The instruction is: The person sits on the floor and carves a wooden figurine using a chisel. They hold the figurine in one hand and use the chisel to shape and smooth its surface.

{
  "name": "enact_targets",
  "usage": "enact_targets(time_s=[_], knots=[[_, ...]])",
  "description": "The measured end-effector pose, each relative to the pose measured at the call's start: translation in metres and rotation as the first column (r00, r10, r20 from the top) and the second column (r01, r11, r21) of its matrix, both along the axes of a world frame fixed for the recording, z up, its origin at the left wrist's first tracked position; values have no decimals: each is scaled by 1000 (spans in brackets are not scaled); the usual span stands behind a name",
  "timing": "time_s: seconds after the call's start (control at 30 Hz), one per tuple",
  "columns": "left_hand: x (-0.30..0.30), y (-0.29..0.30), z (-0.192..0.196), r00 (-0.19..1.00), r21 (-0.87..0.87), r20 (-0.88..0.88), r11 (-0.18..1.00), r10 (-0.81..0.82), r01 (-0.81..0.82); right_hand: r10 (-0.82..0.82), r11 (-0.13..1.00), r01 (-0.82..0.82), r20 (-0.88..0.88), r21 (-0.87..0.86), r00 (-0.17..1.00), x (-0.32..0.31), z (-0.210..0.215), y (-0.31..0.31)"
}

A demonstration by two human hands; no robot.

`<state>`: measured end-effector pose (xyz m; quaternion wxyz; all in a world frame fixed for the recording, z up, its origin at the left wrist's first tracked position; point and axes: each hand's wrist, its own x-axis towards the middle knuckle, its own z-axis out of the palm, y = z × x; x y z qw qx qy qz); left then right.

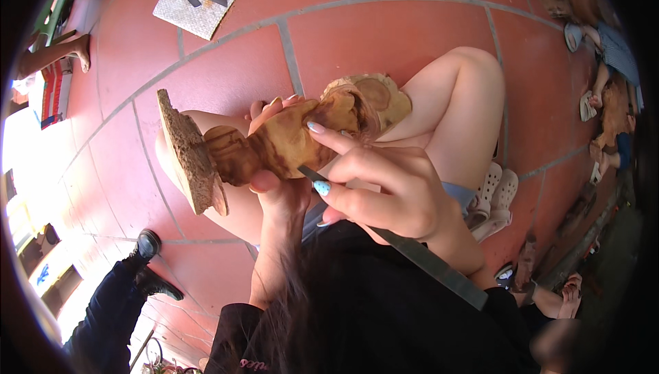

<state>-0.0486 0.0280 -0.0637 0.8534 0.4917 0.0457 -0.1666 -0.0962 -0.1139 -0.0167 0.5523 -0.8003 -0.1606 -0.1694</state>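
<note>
Across my lap lies a wood carving (pixel 285 142), yellow-brown with dark grain. It has a rough bark-edged slab at its left end and a hollowed, flared part at its right end. My left hand (pixel 281 195) grips it from beneath, thumb on the near side and fingertips showing on the far side. My right hand (pixel 384 182) is closed around a long, flat, dark metal blade (pixel 432 267). The blade's narrow tip is at the carving's near side, while its wide end points toward my right elbow. My right index fingertip rests on the wood.
On the red tiled floor (pixel 357 37) ahead, a pale woven mat (pixel 199 20) holds several dark blades. Light clogs (pixel 498 192) stand beside my right knee. A person's dark-trousered leg and black shoe (pixel 147 243) reach in at left; other people sit along the right edge.
</note>
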Motion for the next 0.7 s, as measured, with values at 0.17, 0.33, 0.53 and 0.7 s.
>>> enact_targets(time_s=[0.17, 0.33, 0.53, 0.7], knots=[[-1, -2, 1, 1000, 6, 13, 1000, -10, 10, -42, 997, 44, 44, -58, 998, 5, 4, -2], [0, 1, -2, 999, 31, 40, 999, -34, 32, 47, 997, -46, 10, -67, 999, 0, 5, -8], [-1, -1, -2, 1000, -14, 20, 1000, 0, 0, 24, 998, -22, 41, -54, 999, 2, 0, -4], [2, 1, -7, 997, 42, 75, 999, -18, 15, -8, 1000, 7, 21, 20, 1000, 5, -2, -8]])
